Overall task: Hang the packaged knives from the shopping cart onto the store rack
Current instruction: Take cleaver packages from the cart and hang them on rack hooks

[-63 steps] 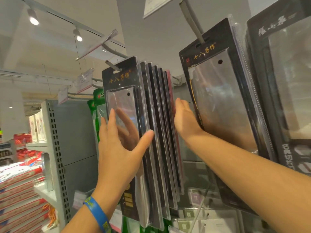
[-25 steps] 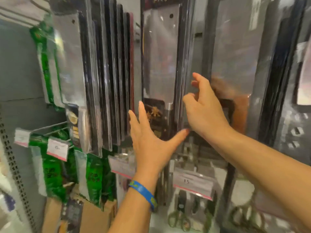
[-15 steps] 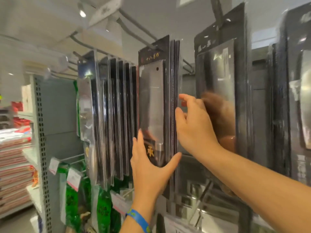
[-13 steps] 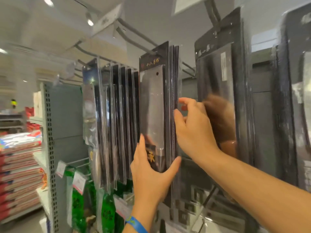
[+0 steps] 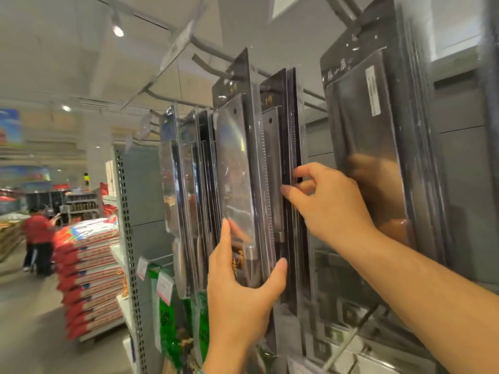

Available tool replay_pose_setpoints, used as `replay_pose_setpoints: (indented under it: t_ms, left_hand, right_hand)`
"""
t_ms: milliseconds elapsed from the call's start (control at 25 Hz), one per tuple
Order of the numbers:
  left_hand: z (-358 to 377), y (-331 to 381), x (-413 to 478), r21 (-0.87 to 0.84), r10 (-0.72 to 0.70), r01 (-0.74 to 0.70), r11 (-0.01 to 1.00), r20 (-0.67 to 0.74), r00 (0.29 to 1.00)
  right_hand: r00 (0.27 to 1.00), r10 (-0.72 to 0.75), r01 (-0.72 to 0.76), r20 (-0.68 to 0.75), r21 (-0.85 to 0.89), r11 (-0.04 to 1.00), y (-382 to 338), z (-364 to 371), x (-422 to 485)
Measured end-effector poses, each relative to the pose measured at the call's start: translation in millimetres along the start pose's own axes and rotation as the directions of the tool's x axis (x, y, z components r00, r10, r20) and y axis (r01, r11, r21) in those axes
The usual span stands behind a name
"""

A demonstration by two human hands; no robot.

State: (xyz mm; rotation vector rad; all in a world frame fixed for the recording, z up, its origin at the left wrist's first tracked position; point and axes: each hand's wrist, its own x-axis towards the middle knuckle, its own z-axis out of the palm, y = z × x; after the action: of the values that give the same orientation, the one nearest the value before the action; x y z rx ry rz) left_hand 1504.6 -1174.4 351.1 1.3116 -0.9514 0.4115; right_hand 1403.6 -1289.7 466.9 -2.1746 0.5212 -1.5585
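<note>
Two hands work on packaged cleavers at a store rack.

The left hand (image 5: pixel 243 300) grips the lower part of the front packaged cleaver (image 5: pixel 237 171), thumb on its right edge and fingers curled round the left. The pack is black card under a glossy clear blister, holding a rectangular steel blade with one round hole. Its top sits at a grey rack hook (image 5: pixel 208 64); whether it is threaded on is hard to tell. The right hand (image 5: pixel 332 206) pinches the ribbed edges of the stacked packs (image 5: pixel 293 125) just behind. Gold characters on the card tops are too blurred to read. To the right hangs a larger pack (image 5: pixel 378 157), its white label illegible, its blade mirroring the hand. Far left, red and white sacks (image 5: pixel 89 265) lie stacked.
</note>
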Motion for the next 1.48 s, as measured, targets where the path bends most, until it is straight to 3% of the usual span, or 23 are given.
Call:
replay_pose_setpoints:
  t_ms: [240,440,560,880,1480]
  left_hand:
    - [-9.6,2.3,-2.3,0.022,-0.034,0.034,0.999,-0.015,0.999]
    - [-19.5,2.8,-2.6,0.073,-0.047,0.053,0.996,-0.081,0.996]
    - [-25.0,5.1,1.2,0.087,-0.074,0.075,0.993,-0.015,0.997]
    - [-31.8,8.8,0.5,0.067,-0.104,0.101,0.993,0.043,0.994]
    - [-25.5,2.6,6.9,0.127,-0.067,0.066,0.990,-0.004,0.998]
  right_hand:
    - [0.980,0.037,-0.067,0.193,0.149,0.987,6.7,6.7,-0.4]
    - [0.979,0.008,-0.047,0.204,0.185,0.982,14.6,15.6,-5.7]
    - [0.965,0.043,-0.106,0.260,0.235,0.966,15.0,18.2,-4.1]
    - [0.946,0.077,-0.133,0.316,0.160,0.978,19.1,20.2,-10.2]
    - [0.925,-0.049,-0.041,0.377,0.228,0.973,-1.2,17.8,-22.5]
